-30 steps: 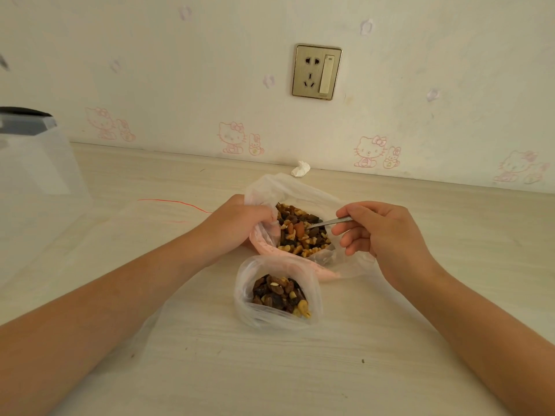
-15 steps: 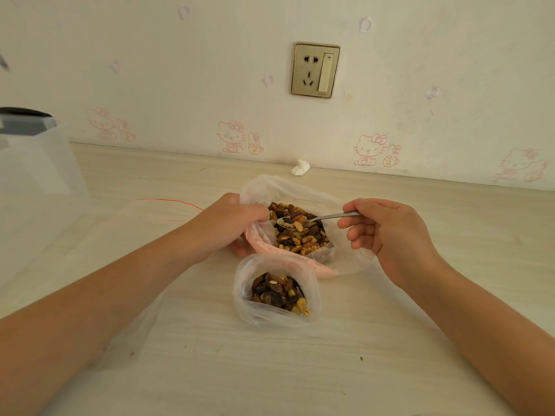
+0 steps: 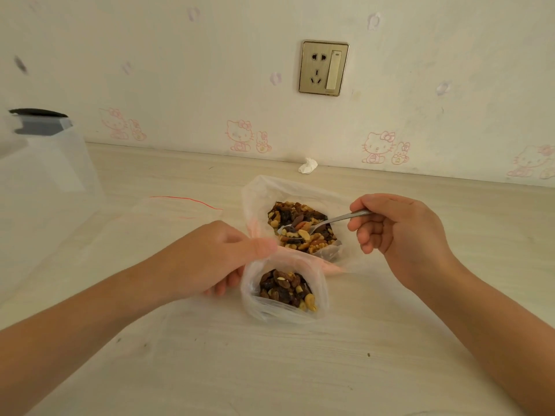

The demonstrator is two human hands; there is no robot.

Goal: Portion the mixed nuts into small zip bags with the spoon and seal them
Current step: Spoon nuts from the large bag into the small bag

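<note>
Noticeably blurred left hand (image 3: 216, 259)

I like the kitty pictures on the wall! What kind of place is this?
Probably a room in a home: Hello Kitty wallpaper, a wall socket with a switch, and a pale wood-look tabletop where a spoon holds mixed nuts over a plastic bag.

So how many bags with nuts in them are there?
2. The large clear plastic bag lies farther back, under the loaded metal spoon; the small clear zip bag stands open just in front of it.
</note>
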